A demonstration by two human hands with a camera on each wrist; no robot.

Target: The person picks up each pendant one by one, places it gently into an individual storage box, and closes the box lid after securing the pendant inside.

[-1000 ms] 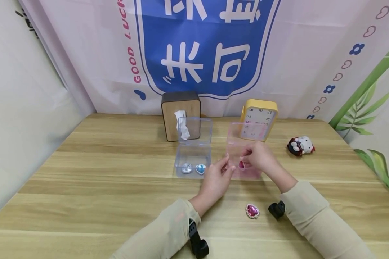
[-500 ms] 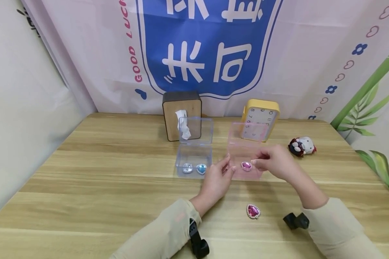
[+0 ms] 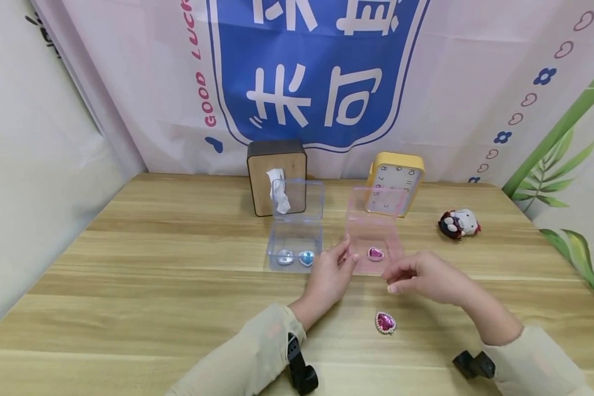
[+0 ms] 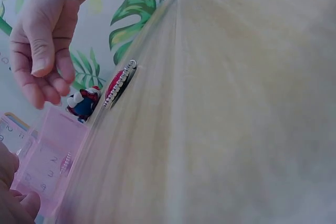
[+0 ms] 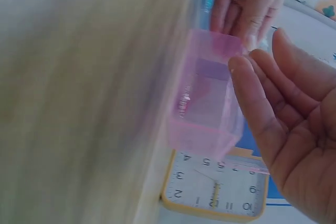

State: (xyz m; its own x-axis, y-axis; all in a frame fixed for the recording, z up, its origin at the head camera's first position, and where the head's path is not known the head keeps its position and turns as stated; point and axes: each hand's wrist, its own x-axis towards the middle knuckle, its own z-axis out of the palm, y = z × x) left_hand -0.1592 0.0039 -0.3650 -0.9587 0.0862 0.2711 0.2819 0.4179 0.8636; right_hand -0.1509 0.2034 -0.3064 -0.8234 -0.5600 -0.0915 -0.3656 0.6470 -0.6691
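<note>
The left hand (image 3: 329,272) pinches the left wall of a see-through pink plastic box (image 3: 371,268), whose lid stands up at the back. Inside lies a pink gem (image 3: 375,253) with a pale beaded edge. Just off the box's front right corner, the right hand (image 3: 428,278) hovers with loosely bent fingers and holds nothing; its palm (image 5: 310,135) shows bare in the right wrist view. A pink heart-shaped gem (image 3: 385,323) with a beaded rim lies on the table nearer the person, also seen edge-on as a gem (image 4: 118,84) in the left wrist view.
Left of the pink box stands a bluish see-through box (image 3: 297,237), lid up, with a clear gem (image 3: 285,257) and a blue heart gem (image 3: 306,258) inside. Behind are a tissue box (image 3: 257,181) and a yellow clock (image 3: 401,159). A small plush figure (image 3: 460,223) lies at right.
The right hand has let go of the pink gem inside the pink box, then drawn back right and toward the person. The left hand stays at the box's left wall.
</note>
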